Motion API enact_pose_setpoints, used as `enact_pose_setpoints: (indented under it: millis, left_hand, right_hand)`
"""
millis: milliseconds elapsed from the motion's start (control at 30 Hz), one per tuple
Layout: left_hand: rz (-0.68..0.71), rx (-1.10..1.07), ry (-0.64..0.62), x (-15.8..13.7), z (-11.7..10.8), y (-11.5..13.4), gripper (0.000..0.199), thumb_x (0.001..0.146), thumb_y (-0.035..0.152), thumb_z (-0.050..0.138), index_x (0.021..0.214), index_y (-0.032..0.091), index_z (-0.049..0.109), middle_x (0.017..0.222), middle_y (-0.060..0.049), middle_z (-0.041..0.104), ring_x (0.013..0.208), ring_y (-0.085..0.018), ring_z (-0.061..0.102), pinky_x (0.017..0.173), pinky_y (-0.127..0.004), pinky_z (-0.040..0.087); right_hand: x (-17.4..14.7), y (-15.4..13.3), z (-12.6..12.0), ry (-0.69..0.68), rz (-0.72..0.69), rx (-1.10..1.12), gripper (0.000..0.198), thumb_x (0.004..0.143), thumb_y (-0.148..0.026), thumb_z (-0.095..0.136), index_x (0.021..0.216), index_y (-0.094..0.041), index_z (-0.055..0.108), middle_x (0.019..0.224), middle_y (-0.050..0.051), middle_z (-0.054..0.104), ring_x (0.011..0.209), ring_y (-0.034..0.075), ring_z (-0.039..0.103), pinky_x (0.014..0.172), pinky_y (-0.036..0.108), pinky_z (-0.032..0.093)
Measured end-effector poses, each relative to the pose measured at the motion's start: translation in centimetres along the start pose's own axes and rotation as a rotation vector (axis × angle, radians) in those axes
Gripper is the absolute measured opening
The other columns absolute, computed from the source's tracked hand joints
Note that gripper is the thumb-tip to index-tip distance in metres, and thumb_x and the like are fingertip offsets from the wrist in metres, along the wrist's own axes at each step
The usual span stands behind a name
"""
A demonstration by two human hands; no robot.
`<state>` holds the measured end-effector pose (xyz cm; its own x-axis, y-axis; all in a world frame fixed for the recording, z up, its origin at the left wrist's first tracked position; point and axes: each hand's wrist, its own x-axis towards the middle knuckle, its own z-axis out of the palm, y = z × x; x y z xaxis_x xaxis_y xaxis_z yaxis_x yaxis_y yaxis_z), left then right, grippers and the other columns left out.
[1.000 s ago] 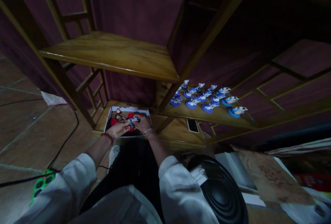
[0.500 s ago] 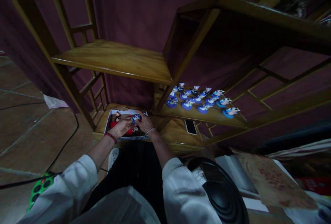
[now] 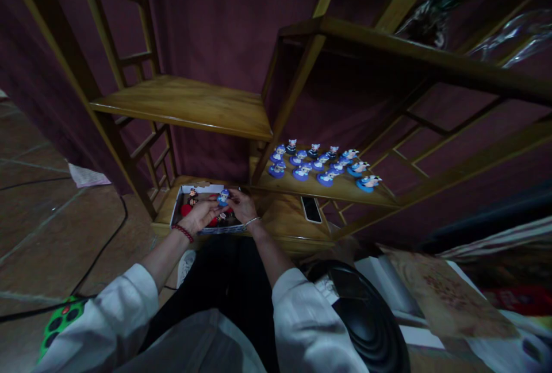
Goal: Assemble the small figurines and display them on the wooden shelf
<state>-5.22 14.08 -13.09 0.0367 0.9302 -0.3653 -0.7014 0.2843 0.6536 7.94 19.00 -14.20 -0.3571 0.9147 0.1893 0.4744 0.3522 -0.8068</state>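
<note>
A small blue figurine [image 3: 223, 197] is held upright between my two hands, over an open white box [image 3: 176, 207]. My left hand [image 3: 202, 214] grips it from the left, and my right hand [image 3: 242, 207] has its fingers on the right side. Inside the box lie a dark figurine [image 3: 192, 195] and several red pieces, partly covered by my hands. Up on the shelf to the right stand several purple-based figurines [image 3: 302, 170], with blue-based ones [image 3: 368, 183] at their right and dark-based ones [image 3: 314, 150] behind.
A phone [image 3: 311, 210] lies on the lower wooden board right of the box. Another wooden shelf [image 3: 185, 106] juts out above the box. A round black object [image 3: 366, 310] is near my right arm, and a green object [image 3: 60, 324] with a cable sits on the floor at left.
The blue figurine has turned from lying tilted to upright in my hands. My view has shifted slightly, so the shelf figurines appear further left.
</note>
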Motion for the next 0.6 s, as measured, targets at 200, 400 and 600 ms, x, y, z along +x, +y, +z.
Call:
enact_pose_setpoints:
  millis: [200, 400, 600]
  left_hand:
    - [0.006, 0.029, 0.054, -1.0, 1.1, 0.1, 0.023, 0.070, -0.010, 0.044, 0.071, 0.011, 0.054, 0.068, -0.004, 0.062, 0.069, -0.013, 0.064, 0.079, -0.033, 0.052]
    - [0.039, 0.056, 0.039, -1.7, 2.0, 0.2, 0.025, 0.069, -0.011, 0.044, 0.069, 0.010, 0.057, 0.065, -0.003, 0.062, 0.068, -0.013, 0.063, 0.076, -0.030, 0.053]
    - [0.078, 0.065, 0.086, -2.1, 2.6, 0.0, 0.023, 0.067, -0.012, 0.048, 0.067, 0.009, 0.058, 0.068, -0.004, 0.064, 0.067, -0.012, 0.062, 0.076, -0.028, 0.053]
  right_hand:
    - [-0.5, -0.5, -0.6, 0.025, 0.017, -0.064, 0.030, 0.074, -0.017, 0.057, 0.103, -0.024, 0.060, 0.087, -0.002, 0.066, 0.077, 0.011, 0.060, 0.076, 0.024, 0.047]
    - [-1.3, -1.1, -1.1, 0.073, -0.040, -0.101, 0.024, 0.074, -0.019, 0.058, 0.096, -0.024, 0.063, 0.095, 0.000, 0.065, 0.082, 0.012, 0.060, 0.079, 0.024, 0.046]
    - [-2.2, -2.1, -1.8, 0.068, 0.000, -0.088, 0.019, 0.078, -0.022, 0.052, 0.091, -0.024, 0.065, 0.093, 0.000, 0.067, 0.084, 0.013, 0.060, 0.081, 0.024, 0.045]
